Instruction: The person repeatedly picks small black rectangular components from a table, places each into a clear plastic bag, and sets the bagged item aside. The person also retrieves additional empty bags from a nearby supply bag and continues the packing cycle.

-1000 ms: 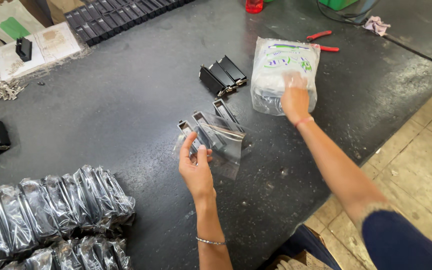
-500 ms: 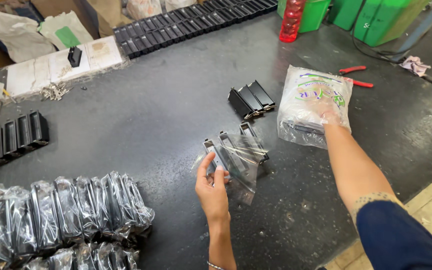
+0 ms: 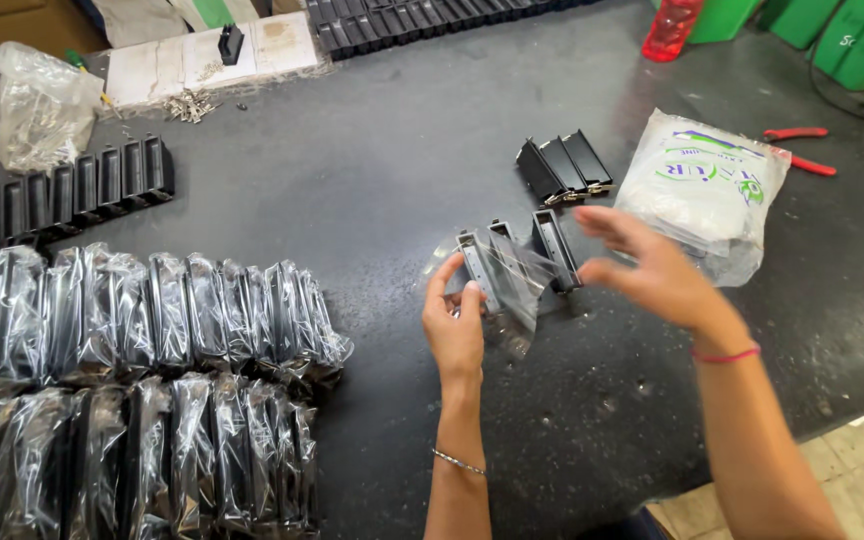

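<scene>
Left hand (image 3: 455, 330) holds clear bag (image 3: 512, 285) containing black parts (image 3: 497, 262).

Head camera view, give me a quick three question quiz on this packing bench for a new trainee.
1. True or false: the left hand grips a clear plastic sleeve with black parts inside.
2. Which tool lies beyond the white bag of sleeves? A) red-handled pliers B) hammer C) tape gun
3. Fill in: the wrapped black parts are stacked on the ___ side of the picture.

Key
1. True; the thumb and fingers pinch its near end.
2. A; they rest on the dark table.
3. Left. The right hand hovers open by the sleeve's far end.
</scene>
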